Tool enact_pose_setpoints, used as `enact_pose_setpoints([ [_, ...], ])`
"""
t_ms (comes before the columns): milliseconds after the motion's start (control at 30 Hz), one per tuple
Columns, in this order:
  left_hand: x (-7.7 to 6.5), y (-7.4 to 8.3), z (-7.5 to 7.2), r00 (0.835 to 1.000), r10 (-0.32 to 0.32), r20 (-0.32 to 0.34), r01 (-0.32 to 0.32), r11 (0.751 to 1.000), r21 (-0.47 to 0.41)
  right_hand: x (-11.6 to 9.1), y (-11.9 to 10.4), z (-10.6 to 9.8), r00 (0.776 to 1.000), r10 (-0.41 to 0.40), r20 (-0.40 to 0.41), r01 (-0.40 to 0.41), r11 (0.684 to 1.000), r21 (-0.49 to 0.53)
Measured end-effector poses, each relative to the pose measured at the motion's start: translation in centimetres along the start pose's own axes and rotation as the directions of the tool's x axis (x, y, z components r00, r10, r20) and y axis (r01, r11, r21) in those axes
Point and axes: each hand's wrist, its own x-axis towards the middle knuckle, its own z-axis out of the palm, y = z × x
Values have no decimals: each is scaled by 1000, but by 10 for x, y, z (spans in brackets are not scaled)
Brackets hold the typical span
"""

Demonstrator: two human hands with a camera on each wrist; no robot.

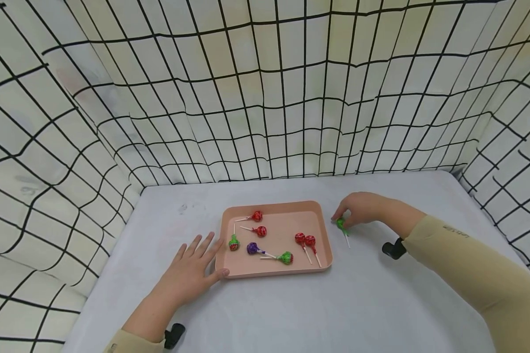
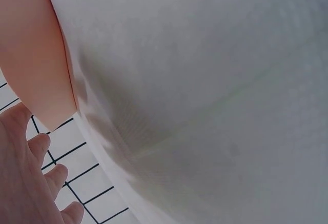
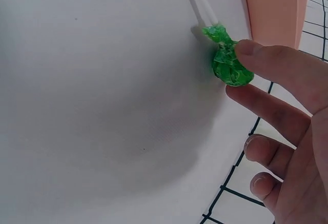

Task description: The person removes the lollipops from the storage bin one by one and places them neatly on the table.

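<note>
A black grid (image 1: 305, 59) covers pale walls (image 1: 293, 117); a white tabletop (image 1: 269, 314) lies below.

white table (image 1: 344, 314) is spreading flat below | grey smudge (image 1: 183, 209) is showing on its left part | black grid (image 1: 304, 101) is covering white walls (image 1: 294, 87) at back, left and right | yellowish patches (image 1: 355, 32) are showing high at back
</note>
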Motion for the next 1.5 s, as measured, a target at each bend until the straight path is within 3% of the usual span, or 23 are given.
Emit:
enact_pose_setpoints([
  [367,0,-2,0,1000,-14,17,14,1000,-6,-7,2,-6,998,-23,-66,23,1000,0],
  [733,2,-4,4,1000,-17,7,17,1000,1,-12,-6,-19,997,-2,-73,5,999,35],
  [867,2,-4,4,1000,-20,6,20,1000,0,-11,-11,-24,996,-39,-84,43,998,46],
  [1300,3,-5,8,1000,-14,-7,14,1000,0,3,-49,-27,991,-115,-64,119,991,64],
  [1500,3,-5,9,1000,-13,-9,13,1000,-2,7,-63,-25,992,-112,-53,116,990,84],
])
